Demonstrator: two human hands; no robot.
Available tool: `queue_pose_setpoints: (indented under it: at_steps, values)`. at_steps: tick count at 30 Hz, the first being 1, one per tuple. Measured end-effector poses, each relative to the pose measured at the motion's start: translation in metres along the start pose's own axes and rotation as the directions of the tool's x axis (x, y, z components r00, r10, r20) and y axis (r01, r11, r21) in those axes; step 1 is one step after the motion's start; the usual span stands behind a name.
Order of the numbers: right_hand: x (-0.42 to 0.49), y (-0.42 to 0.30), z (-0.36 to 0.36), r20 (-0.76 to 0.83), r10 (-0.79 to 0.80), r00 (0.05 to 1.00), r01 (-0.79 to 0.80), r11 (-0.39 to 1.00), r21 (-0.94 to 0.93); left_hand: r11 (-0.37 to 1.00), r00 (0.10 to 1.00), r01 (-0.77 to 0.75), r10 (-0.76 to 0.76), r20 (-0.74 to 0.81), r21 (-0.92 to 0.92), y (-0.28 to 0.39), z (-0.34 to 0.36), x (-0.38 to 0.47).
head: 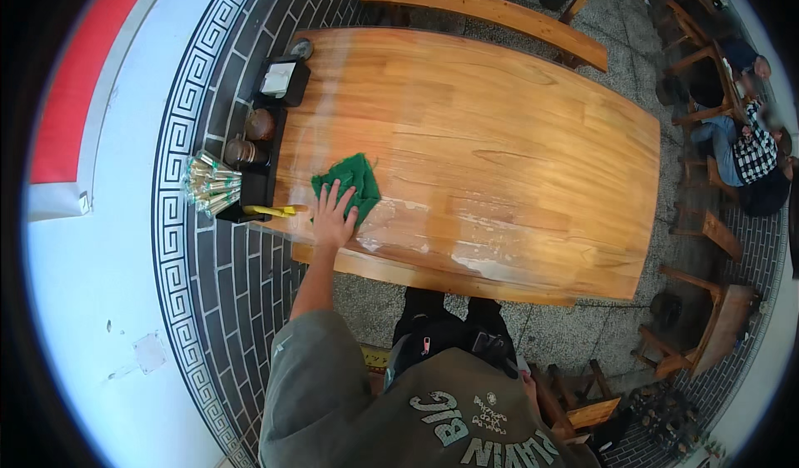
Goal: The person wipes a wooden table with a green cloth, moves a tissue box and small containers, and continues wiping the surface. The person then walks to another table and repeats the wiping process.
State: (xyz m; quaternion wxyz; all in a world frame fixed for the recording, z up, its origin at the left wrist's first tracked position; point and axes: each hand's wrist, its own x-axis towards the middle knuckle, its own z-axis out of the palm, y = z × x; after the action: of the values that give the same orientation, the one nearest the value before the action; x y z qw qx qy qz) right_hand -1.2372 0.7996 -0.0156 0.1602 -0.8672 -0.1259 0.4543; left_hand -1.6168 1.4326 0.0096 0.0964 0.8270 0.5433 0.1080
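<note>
My left hand (334, 219) lies spread on a folded green cloth (366, 179), pressing it flat against the wooden tabletop (499, 118) near its left end. Wet, shiny patches show on the wood to the right of the cloth, along the near edge. My right hand is hidden; only part of that arm shows low beside my shirt, at the right.
Against the brick wall stand a black napkin box (279, 81), condiment jars (242, 152), a bundle of wrapped chopsticks (215, 184) and a yellow item (272, 210). A wooden bench (487, 11) is beyond the table. People (752, 149) sit at the far right.
</note>
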Motion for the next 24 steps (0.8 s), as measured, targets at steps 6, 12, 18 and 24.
queue_pose_setpoints:
  at_steps: [6, 12, 18, 24]
  values:
    - [-0.055, -0.159, -0.055, 0.511, 0.32, 0.798, -0.478, 0.852, 0.213, 0.974, 0.972, 0.22, -0.223, 0.067, 0.052, -0.047, -0.005, -0.013]
    - [-0.038, -0.178, -0.012, 0.209, -0.074, 0.975, 0.043, 0.988, 0.149, 0.894, 0.904, 0.427, -0.424, -0.054, 0.138, -0.044, 0.004, -0.013]
    - [-0.032, -0.111, 0.033, -0.042, -0.292, 0.956, 0.287, 0.953, -0.097, 0.795, 0.797, 0.602, -0.603, -0.002, 0.07, -0.036, 0.01, -0.014]
    - [-0.022, -0.093, 0.043, 0.234, -0.164, 0.958, 0.232, 0.924, -0.304, 0.83, 0.847, 0.525, -0.532, -0.019, 0.186, -0.024, 0.017, -0.031]
